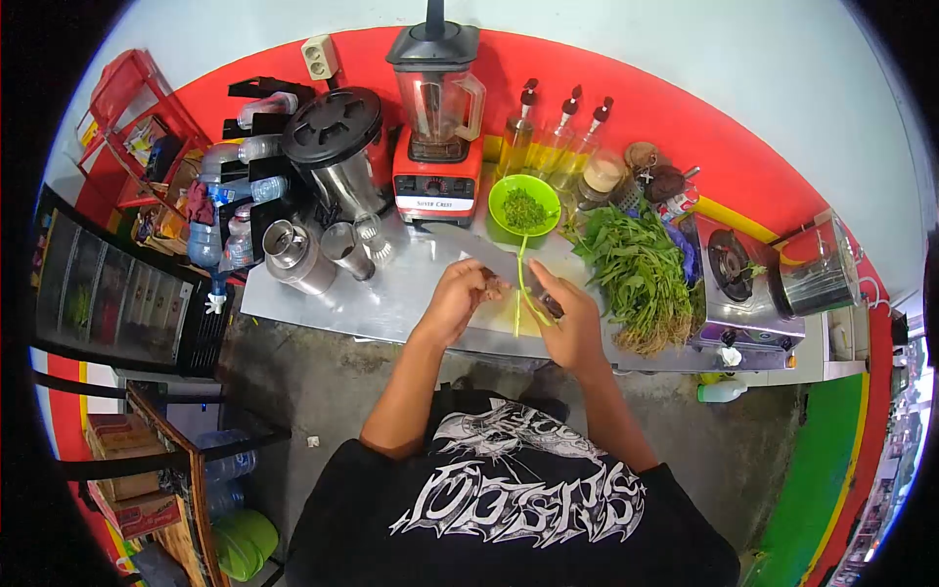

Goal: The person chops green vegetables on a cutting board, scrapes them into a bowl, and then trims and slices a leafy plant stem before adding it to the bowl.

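My right hand (575, 323) grips the handle of a large knife (479, 252), whose blade points up and left across the steel counter (391, 298). Just left of it, my left hand (458, 298) has its fingers closed at a thin green stem (519, 293), right beside the blade. The stem lies over a pale cutting board (504, 321) and runs up toward a green bowl (525, 203) holding chopped greens. A pile of leafy greens with roots (641, 274) lies to the right of my right hand.
A red blender (437, 117) and a black-lidded steel blender (337, 147) stand at the back, with steel cups (313, 256) in front. Oil bottles (553, 142) line the red wall. A gas stove (732, 269) and a pot (817, 272) are on the right.
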A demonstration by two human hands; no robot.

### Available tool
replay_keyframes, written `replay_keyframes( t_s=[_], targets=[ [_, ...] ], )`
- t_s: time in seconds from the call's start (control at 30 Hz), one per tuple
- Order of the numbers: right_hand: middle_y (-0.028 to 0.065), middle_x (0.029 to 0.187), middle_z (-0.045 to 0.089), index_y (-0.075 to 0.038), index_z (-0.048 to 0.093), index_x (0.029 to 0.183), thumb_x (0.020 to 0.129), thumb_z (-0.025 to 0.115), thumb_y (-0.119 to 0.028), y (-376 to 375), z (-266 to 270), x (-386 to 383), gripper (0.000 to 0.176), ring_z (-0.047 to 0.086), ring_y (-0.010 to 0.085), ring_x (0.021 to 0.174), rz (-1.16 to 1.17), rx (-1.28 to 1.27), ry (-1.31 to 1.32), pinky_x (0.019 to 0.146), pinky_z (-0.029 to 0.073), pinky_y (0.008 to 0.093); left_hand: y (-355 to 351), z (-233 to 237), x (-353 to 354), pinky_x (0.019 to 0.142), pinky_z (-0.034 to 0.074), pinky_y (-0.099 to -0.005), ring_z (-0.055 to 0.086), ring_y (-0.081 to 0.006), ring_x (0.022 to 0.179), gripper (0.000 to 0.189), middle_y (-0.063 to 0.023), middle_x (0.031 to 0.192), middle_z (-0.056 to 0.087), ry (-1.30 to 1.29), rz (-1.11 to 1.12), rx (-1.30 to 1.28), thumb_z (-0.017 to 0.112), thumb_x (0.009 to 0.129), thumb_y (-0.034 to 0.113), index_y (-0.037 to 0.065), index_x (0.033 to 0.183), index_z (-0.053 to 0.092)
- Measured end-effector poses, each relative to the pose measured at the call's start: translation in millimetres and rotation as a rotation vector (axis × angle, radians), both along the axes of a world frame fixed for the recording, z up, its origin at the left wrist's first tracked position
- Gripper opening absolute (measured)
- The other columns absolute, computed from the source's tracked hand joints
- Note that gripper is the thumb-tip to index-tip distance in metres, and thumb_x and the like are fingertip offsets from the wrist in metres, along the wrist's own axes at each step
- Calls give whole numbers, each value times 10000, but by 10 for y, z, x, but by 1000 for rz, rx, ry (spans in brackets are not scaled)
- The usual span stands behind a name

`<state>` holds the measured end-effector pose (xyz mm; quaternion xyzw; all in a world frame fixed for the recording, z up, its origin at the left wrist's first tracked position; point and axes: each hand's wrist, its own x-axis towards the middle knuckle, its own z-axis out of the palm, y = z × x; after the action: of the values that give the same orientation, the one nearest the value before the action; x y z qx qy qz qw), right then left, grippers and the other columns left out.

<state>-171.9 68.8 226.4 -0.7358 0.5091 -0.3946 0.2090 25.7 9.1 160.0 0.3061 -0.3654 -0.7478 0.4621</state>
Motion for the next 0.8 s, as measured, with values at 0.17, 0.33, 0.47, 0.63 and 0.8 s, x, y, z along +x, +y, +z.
replay_keyframes(
  t_s=[0.17, 0.33, 0.47, 0.63, 0.8],
  targets=[
    [201, 1017, 690, -114, 548, 1459, 887, 734, -115, -18, -11, 9, 602, 659, 339, 826, -104, 8, 89, 742, 509, 394, 42, 99, -53, 810, 490, -256, 636, -97, 889, 226, -48, 919, 717, -256, -35, -169, 696, 935, 209, -4, 1003, 726],
    [230, 1151, 689, -90, 487, 1499, 885, 729, -119, 32, 43, 64, 661, 665, 352, 865, -87, 121, 66, 770, 517, 387, 177, 329, -192, 631, 476, -293, 585, -99, 669, 275, -49, 768, 717, -505, 76, -242, 777, 897, 244, -30, 892, 754],
    [241, 1153, 684, -94, 463, 1514, 893, 725, -155, 39, -8, 19, 677, 678, 385, 958, -86, 112, 71, 813, 527, 415, 169, 265, -211, 590, 471, -311, 573, -113, 621, 353, -105, 680, 699, -663, 70, -310, 771, 901, 269, -66, 792, 738],
    [203, 1098, 694, -137, 466, 1520, 899, 710, -157, 64, -33, -5, 667, 677, 380, 970, -138, -9, 150, 816, 530, 422, 173, 173, -244, 604, 479, -329, 573, -114, 623, 333, -117, 691, 702, -641, 60, -375, 748, 920, 265, -50, 812, 747],
    [178, 1039, 690, -153, 478, 1514, 902, 702, -165, 83, -48, -35, 652, 672, 369, 921, -162, 10, 173, 778, 527, 426, 169, 183, -241, 606, 474, -317, 575, -106, 626, 287, -86, 693, 703, -649, 28, -363, 735, 927, 242, -28, 834, 759]
  ],
)
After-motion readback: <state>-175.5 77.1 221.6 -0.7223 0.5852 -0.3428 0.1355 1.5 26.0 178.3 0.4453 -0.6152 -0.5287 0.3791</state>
